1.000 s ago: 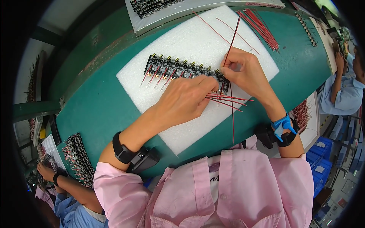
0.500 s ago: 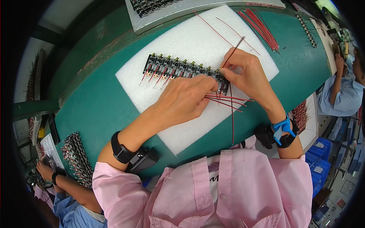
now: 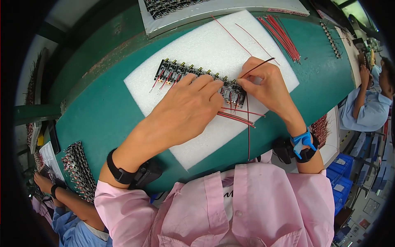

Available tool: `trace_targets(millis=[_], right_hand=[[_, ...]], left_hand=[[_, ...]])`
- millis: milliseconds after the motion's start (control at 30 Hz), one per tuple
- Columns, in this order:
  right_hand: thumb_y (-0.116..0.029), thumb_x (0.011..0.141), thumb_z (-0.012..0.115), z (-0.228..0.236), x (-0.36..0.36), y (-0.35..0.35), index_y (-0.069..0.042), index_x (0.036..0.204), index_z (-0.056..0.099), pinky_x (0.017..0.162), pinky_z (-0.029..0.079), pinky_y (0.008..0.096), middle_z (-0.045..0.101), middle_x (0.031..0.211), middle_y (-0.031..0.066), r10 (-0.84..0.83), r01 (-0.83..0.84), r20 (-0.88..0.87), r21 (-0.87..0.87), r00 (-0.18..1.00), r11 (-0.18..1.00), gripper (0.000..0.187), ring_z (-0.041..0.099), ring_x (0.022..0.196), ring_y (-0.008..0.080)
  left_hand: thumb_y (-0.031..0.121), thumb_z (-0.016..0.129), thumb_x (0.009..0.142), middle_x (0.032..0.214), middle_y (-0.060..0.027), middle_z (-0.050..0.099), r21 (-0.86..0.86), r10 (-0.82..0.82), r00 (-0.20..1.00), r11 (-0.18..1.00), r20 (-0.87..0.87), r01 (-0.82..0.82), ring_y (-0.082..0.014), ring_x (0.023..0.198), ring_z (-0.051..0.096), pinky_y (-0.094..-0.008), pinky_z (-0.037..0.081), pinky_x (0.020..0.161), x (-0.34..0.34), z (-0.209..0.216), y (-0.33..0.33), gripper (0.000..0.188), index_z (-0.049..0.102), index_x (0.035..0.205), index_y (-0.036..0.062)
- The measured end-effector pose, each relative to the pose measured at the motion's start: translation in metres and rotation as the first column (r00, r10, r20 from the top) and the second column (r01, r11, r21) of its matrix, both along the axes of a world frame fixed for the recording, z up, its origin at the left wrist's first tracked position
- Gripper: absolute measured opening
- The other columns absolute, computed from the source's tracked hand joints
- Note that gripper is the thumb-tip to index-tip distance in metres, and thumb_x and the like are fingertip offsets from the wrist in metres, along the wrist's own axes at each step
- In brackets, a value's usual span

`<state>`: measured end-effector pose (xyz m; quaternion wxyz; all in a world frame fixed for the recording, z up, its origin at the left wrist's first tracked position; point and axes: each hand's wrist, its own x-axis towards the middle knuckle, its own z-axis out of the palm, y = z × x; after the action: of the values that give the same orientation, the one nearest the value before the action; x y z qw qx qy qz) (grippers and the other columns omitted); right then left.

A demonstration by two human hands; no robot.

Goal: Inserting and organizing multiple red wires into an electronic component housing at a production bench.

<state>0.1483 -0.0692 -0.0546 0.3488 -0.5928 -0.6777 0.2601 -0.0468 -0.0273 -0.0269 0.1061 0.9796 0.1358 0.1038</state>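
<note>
A row of joined small black circuit boards [image 3: 233, 94], with gold connectors along the far edge, lies on a white foam sheet [image 3: 205, 37]. My left hand [image 3: 185, 107] curls over the middle of the row. Several red wires [image 3: 240, 118] stick out from under its palm, closed around them; the fingertips are partly hidden. At the row's right end, my right hand [image 3: 267, 84] pinches a thin dark wire [image 3: 263, 63] whose free end points up and right. Another red wire [image 3: 249, 140] runs down from near that end past the foam's edge. Short red wires [image 3: 155, 83] hang from the left boards.
Two loose red wires [image 3: 230, 35] lie on the foam. A bundle of red wires [image 3: 282, 37] rests on the green table [image 3: 325, 78] at far right. Stacked boards [image 3: 78, 171] stand at left. Co-workers sit on both sides; one person's arm [image 3: 78, 201] shows lower left.
My left hand has shifted left and spread farther over the boards, uncovering some at right. The dark wire in my right hand has tipped lower to the right.
</note>
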Motion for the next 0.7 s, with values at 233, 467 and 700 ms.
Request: trace_targets(millis=[233,467,700], right_hand=[[0.006,0.063,0.058,0.000,-0.006,0.003,0.004,0.067,0.055,0.052,0.039,0.0222,0.052,0.067,0.0049,0.022,-0.023,0.056,0.012,0.998,1.000,0.005,0.048,0.058,0.0116],[0.006,0.062,0.058,-0.006,-0.015,0.003,0.004,0.068,0.055,0.052,0.040,0.0226,0.052,0.068,0.0056,0.012,-0.017,0.110,0.041,0.994,0.999,0.007,0.050,0.058,0.0132],[0.007,0.061,0.058,-0.003,-0.017,0.004,0.003,0.069,0.056,0.051,0.041,0.0230,0.052,0.068,0.0072,0.070,-0.084,0.237,0.048,0.969,0.995,0.008,0.051,0.057,0.0156]], left_hand=[[0.007,0.053,0.070,0.105,-0.0140,0.052,-0.031,0.019,0.986,0.999,-0.167,-0.025,-0.0267,0.103,0.046,-0.0359,0.039,0.083,-0.006,0.003,-0.002,0.017,0.054,0.085,-0.0019],[0.007,0.052,0.070,0.106,-0.0140,0.052,-0.028,0.016,0.985,0.999,-0.171,-0.021,-0.0268,0.104,0.046,-0.0362,0.039,0.084,-0.012,-0.005,0.000,0.018,0.054,0.085,-0.0018],[0.005,0.052,0.068,0.105,-0.0140,0.053,-0.039,0.020,0.986,0.999,-0.168,-0.027,-0.0268,0.104,0.047,-0.0361,0.040,0.083,-0.017,-0.009,0.000,0.019,0.054,0.086,-0.0016]])
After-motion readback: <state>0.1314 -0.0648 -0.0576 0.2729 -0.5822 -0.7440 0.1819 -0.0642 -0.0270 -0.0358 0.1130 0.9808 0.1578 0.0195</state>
